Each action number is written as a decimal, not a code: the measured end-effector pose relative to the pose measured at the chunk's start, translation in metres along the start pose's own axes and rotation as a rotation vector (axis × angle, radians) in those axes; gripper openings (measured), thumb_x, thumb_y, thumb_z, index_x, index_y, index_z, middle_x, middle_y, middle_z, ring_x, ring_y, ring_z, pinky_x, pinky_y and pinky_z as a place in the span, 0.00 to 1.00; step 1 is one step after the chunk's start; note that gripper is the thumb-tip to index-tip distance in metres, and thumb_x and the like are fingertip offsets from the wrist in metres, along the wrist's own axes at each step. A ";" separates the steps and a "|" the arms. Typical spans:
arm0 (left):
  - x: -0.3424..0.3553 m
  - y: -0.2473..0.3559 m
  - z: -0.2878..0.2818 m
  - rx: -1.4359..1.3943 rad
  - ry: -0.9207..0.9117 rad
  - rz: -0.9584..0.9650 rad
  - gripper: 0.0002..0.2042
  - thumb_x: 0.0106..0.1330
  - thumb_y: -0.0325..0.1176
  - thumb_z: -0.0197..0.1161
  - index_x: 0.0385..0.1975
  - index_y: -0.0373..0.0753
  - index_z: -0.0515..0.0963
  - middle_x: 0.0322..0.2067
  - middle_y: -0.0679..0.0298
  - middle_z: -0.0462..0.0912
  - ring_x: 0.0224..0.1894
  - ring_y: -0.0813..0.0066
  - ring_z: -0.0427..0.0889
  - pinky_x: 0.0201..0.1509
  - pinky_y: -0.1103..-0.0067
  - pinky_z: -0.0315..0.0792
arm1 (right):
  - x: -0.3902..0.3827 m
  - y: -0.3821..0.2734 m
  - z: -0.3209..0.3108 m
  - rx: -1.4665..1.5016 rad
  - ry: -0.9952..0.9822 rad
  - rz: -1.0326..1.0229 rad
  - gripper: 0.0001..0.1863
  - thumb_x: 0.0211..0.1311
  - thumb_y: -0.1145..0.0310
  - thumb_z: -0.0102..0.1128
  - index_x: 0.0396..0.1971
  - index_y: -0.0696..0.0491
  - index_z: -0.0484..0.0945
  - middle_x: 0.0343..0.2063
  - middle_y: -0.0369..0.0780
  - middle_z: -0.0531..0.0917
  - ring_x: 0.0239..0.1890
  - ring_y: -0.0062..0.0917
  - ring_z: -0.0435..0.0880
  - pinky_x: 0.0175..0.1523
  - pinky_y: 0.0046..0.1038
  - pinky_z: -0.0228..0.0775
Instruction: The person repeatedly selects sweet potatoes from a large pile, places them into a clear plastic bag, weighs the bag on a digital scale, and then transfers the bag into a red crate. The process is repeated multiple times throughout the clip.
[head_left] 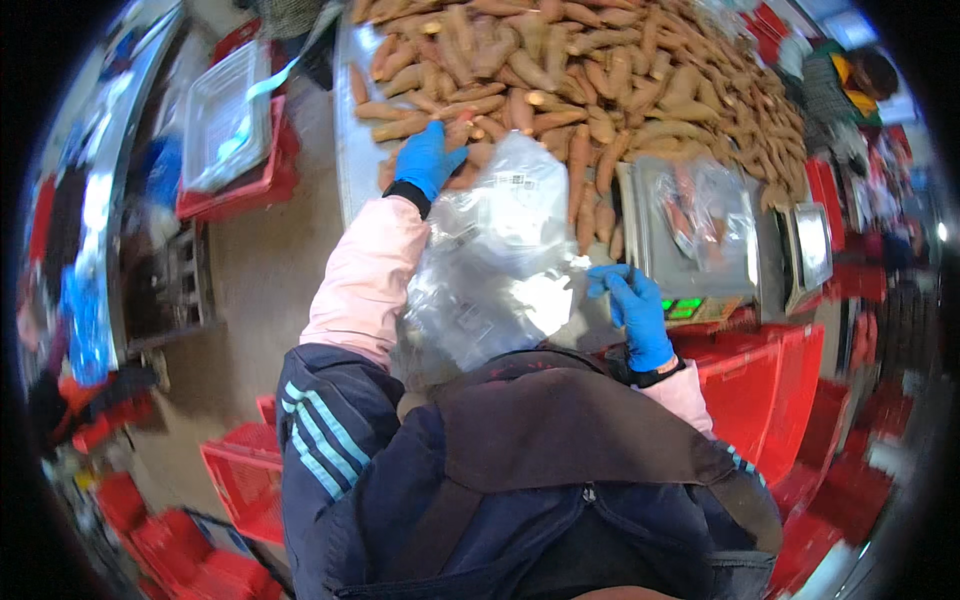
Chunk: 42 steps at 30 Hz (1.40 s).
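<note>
My left hand (428, 162), in a blue glove with a black cuff, rests on the near left side of a large heap of sweet potatoes (570, 70). Its thumb stands apart from the fingers, and nothing shows clearly gripped in it. Clear plastic bags (490, 270) lie spread on the table between my arms, overlapping the heap's near edge. Just right of them is my right hand (635, 312), also gloved in blue, fingers bent toward the bags and slightly apart, holding nothing I can see. Beyond it, a weighing scale (740, 262) carries a bagged portion of sweet potatoes (695, 215).
A second scale (808, 250) stands to the right. Red crates (760, 385) crowd my right side, with another red crate (245, 480) at lower left. A clear plastic tub (228, 120) sits on a red crate at left. Another person (840, 90) is at far right.
</note>
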<state>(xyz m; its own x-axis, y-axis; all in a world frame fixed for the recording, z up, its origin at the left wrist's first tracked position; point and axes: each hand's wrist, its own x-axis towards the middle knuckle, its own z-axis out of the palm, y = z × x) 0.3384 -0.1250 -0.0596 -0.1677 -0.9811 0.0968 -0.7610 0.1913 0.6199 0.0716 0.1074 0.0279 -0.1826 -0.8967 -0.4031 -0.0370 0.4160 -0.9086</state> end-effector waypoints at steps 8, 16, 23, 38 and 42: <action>0.051 -0.009 0.054 0.001 0.003 0.055 0.22 0.57 0.43 0.59 0.42 0.30 0.69 0.38 0.40 0.77 0.43 0.44 0.76 0.44 0.62 0.71 | -0.012 0.001 -0.013 -0.009 0.088 -0.017 0.09 0.61 0.71 0.54 0.37 0.60 0.79 0.27 0.37 0.82 0.29 0.17 0.79 0.37 0.20 0.70; 0.058 -0.038 0.050 -0.166 -0.022 0.124 0.13 0.61 0.31 0.55 0.42 0.32 0.68 0.39 0.51 0.77 0.36 0.58 0.77 0.40 0.68 0.72 | 0.003 -0.040 -0.162 -0.236 0.607 -0.474 0.20 0.57 0.64 0.61 0.47 0.59 0.74 0.35 0.39 0.80 0.39 0.22 0.78 0.45 0.23 0.70; 0.061 0.062 -0.029 -1.194 -0.067 0.210 0.28 0.51 0.22 0.63 0.55 0.33 0.62 0.49 0.56 0.72 0.48 0.63 0.74 0.54 0.74 0.69 | 0.095 -0.003 -0.222 -1.184 0.663 -0.222 0.44 0.45 0.46 0.64 0.59 0.53 0.59 0.55 0.54 0.65 0.48 0.47 0.75 0.49 0.41 0.70; 0.001 0.374 0.190 -0.065 -0.919 0.861 0.32 0.49 0.35 0.68 0.56 0.39 0.63 0.45 0.48 0.75 0.47 0.49 0.75 0.49 0.68 0.69 | 0.040 0.007 -0.270 0.606 0.278 -0.299 0.05 0.57 0.71 0.55 0.33 0.54 0.74 0.18 0.34 0.74 0.13 0.15 0.65 0.17 0.18 0.53; -0.001 0.349 0.201 0.080 -0.610 1.022 0.42 0.44 0.38 0.71 0.61 0.42 0.57 0.46 0.45 0.74 0.47 0.45 0.74 0.52 0.66 0.68 | 0.026 0.013 -0.286 0.635 0.214 -0.194 0.06 0.58 0.71 0.54 0.35 0.53 0.73 0.17 0.34 0.72 0.13 0.16 0.63 0.17 0.18 0.51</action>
<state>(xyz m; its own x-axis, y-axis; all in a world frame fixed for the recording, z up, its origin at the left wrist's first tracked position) -0.0530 -0.0514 -0.0002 -0.9724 -0.2012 0.1178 -0.1352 0.8982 0.4183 -0.2145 0.1326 0.0368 -0.4225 -0.8695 -0.2560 0.4816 0.0239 -0.8760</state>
